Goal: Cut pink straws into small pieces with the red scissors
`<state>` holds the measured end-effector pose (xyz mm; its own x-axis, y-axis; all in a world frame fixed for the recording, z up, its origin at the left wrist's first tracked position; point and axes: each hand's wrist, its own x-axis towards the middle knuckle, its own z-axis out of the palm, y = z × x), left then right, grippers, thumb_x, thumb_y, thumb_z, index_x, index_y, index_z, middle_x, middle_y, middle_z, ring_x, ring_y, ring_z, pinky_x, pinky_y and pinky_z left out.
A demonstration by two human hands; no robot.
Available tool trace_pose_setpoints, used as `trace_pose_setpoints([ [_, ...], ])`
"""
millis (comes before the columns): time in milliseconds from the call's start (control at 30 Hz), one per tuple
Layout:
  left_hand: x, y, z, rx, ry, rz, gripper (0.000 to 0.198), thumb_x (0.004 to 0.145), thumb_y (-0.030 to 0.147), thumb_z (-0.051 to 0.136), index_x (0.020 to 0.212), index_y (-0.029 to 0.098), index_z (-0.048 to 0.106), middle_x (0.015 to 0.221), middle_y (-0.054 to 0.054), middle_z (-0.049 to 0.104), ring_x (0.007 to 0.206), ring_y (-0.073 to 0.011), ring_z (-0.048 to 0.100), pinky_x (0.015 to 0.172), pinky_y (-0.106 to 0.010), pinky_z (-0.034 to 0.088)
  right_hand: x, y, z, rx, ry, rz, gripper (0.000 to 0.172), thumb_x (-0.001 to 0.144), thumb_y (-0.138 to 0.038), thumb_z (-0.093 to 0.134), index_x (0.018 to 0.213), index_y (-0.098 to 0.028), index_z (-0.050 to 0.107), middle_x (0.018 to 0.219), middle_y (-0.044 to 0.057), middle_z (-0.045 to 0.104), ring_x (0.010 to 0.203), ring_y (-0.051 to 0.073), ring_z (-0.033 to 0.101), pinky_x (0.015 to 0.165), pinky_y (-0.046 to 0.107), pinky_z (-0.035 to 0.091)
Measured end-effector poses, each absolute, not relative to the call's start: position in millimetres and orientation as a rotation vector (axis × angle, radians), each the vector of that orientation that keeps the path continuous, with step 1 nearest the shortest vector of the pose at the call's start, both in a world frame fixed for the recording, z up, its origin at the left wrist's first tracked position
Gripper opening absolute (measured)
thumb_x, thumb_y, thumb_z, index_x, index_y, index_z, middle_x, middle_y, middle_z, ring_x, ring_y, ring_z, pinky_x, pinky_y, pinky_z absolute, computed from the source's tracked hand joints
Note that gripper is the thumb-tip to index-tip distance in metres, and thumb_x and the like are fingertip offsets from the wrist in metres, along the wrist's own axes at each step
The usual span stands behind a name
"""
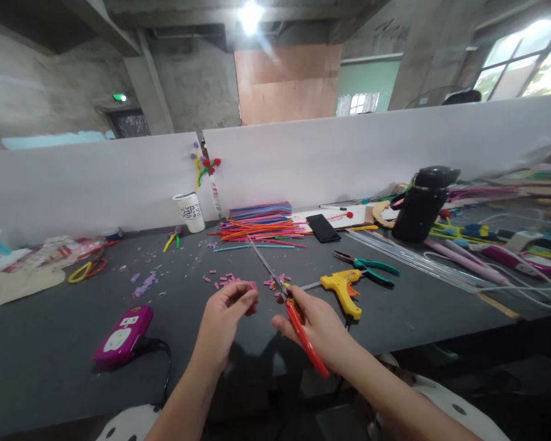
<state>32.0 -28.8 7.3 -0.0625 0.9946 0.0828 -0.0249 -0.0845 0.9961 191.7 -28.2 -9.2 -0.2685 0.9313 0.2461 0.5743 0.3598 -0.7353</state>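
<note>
My right hand [319, 327] is closed round red-handled scissors [308, 346], whose long blades point up and to the left over the table. Beside it, to the left, my left hand [227, 309] is closed in a pinch, with thumb against curled fingers. Whatever lies between those fingertips is hidden or too small to name. Small cut pink pieces [224, 282] are scattered on the dark table [188, 300] just beyond both hands. Farther back lies a pile of coloured pipe cleaners [264, 229], mostly red, orange, pink and blue.
Right of my hands lie a yellow glue gun [342, 289] and green-handled pliers [379, 265]. A black phone [322, 228], a white cup [189, 212] and a black jug [420, 205] stand or lie farther back. A magenta device [125, 334] with a cable sits left, near purple scraps [146, 285].
</note>
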Motion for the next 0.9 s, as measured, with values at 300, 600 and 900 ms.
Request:
trace_pose_setpoints([
  [300, 24.1, -36.4, 18.0, 1.149, 1.057, 1.5, 0.009, 0.066, 0.022, 0.058, 0.069, 0.014, 0.058, 0.067, 0.0, 0.054, 0.062, -0.0094, 0.048, 0.061, -0.021, 0.041, 196.5, -43.9, -23.4, -1.444, -2.287, 0.049, 0.029, 0.075, -0.046, 0.042, 0.081, -0.018, 0.048, 0.057, 0.002, 0.056, 0.052, 0.016, 0.053, 0.047, 0.023, 0.022],
  [600, 18.5, -37.2, 19.5, 1.235, 1.057, 1.586, 0.005, 0.067, 0.015, 0.055, 0.069, 0.016, 0.059, 0.065, 0.002, 0.056, 0.061, -0.0089, 0.049, 0.061, -0.02, 0.04, 193.9, -45.3, -22.5, -1.389, -2.297, -0.177, 0.029, 0.077, -0.045, 0.04, 0.078, -0.017, 0.049, 0.055, 0.002, 0.057, 0.05, 0.017, 0.054, 0.048, 0.024, 0.024],
  [900, 20.4, -38.2, 20.4, 1.22, 1.022, 1.594, 0.007, 0.067, 0.014, 0.054, 0.07, 0.016, 0.06, 0.065, 0.002, 0.056, 0.062, -0.0089, 0.05, 0.062, -0.021, 0.041, 194.4, -44.6, -21.7, -1.366, -2.282, -0.218, 0.028, 0.078, -0.044, 0.039, 0.077, -0.018, 0.048, 0.053, 0.001, 0.057, 0.048, 0.017, 0.054, 0.047, 0.024, 0.024],
])
